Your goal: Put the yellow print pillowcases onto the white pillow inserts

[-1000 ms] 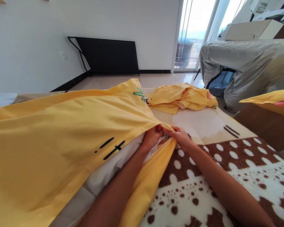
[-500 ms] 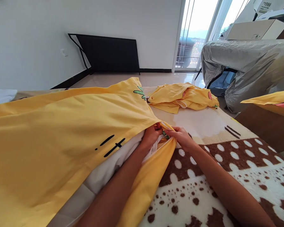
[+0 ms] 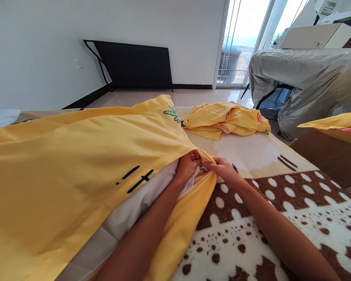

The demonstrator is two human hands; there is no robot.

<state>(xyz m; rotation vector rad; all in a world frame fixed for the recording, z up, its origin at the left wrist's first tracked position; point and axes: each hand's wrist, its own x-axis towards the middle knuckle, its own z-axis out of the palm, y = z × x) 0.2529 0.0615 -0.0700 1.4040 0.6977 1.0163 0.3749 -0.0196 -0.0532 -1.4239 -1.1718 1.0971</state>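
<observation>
A large yellow duvet cover (image 3: 76,156) with black marks lies spread over the left of the bed, with a white duvet (image 3: 134,203) showing at its open edge. My left hand (image 3: 187,166) reaches into that opening and pinches the cover's corner. My right hand (image 3: 224,169) pinches the same corner from the right, so both hands meet there. My forearms stretch out from the bottom of the view.
A brown and cream spotted blanket (image 3: 280,210) covers the bed on the right. A crumpled yellow cloth (image 3: 225,121) lies at the far end. A black panel (image 3: 131,66) leans on the wall. Plastic-wrapped furniture (image 3: 307,86) and a yellow pillow (image 3: 336,123) stand at right.
Almost nothing has moved. Both hands stay pinched on the cover's corner and have shifted slightly upward with small finger movements.
</observation>
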